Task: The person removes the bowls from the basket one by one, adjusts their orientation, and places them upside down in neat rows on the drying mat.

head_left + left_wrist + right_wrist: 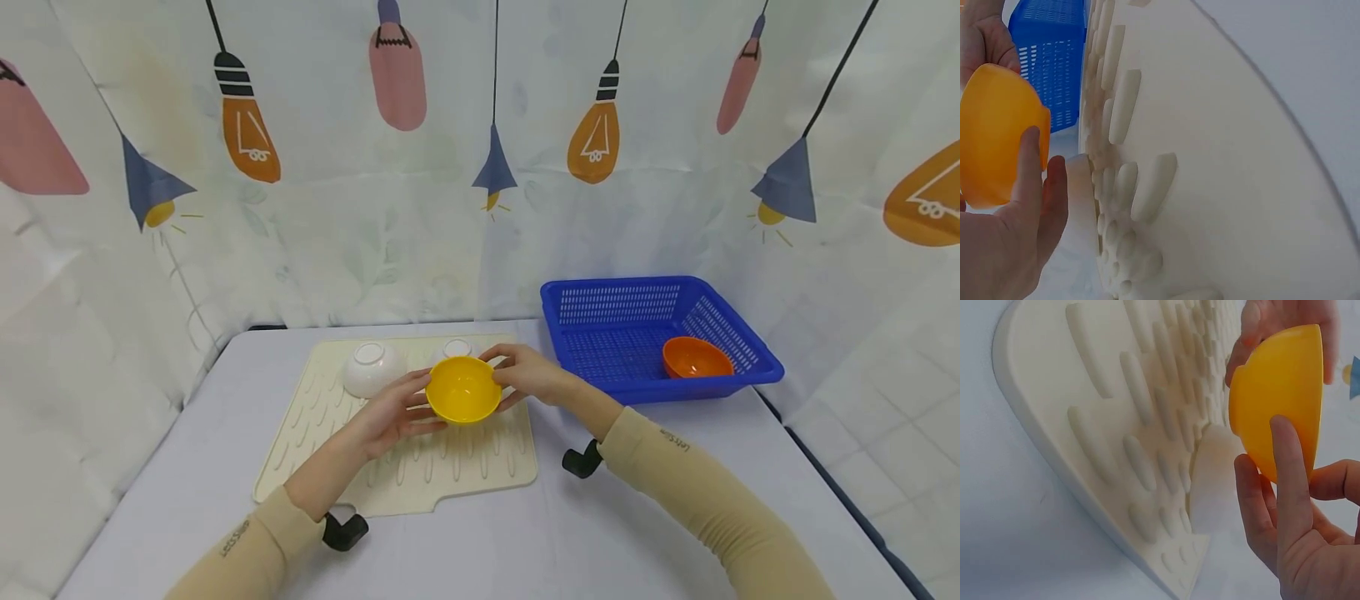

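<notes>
Both hands hold a yellow bowl (463, 390) over the cream ridged drying mat (480, 454), its opening facing the head camera. My left hand (393, 412) grips the bowl's left side, fingers spread along its outside. On the opposite side, my right hand (528, 373) pinches the rim between thumb and fingers. The right wrist view shows the yellow bowl (1282, 394) tipped on its side above the mat, its foot toward the mat. Behind the hands, two white bowls, one at left (369, 371) and one partly hidden (457, 348), lie upside down on the mat.
A blue plastic basket (600, 304) stands at the back right of the white-covered table (517, 542), with an orange bowl (697, 358) inside it. A curtain (420, 225) printed with lamps hangs behind the table.
</notes>
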`<action>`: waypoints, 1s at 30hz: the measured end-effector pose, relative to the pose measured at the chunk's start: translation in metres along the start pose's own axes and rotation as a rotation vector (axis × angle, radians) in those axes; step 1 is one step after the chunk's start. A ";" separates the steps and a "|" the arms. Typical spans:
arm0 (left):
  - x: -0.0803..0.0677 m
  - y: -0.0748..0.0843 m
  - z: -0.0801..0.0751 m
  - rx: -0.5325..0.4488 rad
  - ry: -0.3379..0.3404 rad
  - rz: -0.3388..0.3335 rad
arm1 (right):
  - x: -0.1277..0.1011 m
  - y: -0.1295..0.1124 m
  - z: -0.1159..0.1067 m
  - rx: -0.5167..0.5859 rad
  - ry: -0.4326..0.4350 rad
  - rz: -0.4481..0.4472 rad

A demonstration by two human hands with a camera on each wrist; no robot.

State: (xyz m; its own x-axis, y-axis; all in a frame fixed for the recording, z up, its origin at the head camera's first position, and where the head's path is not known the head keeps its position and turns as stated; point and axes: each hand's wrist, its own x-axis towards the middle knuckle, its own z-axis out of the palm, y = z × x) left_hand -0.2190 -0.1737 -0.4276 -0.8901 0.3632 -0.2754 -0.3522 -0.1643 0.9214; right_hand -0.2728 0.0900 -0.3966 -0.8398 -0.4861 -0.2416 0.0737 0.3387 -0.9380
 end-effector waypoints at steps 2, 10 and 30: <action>0.000 -0.001 0.000 0.005 -0.007 -0.005 | 0.001 0.002 0.002 0.002 0.003 0.004; 0.003 -0.002 -0.004 0.005 -0.016 -0.025 | 0.003 0.006 0.004 0.023 0.005 0.008; 0.008 0.004 -0.020 0.104 -0.068 0.022 | 0.005 0.003 0.006 0.106 -0.028 0.036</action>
State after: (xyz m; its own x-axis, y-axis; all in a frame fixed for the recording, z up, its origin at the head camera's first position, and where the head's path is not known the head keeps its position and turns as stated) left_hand -0.2332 -0.1901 -0.4315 -0.8746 0.4220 -0.2385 -0.2971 -0.0779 0.9517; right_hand -0.2733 0.0845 -0.4023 -0.8201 -0.4982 -0.2816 0.1617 0.2702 -0.9491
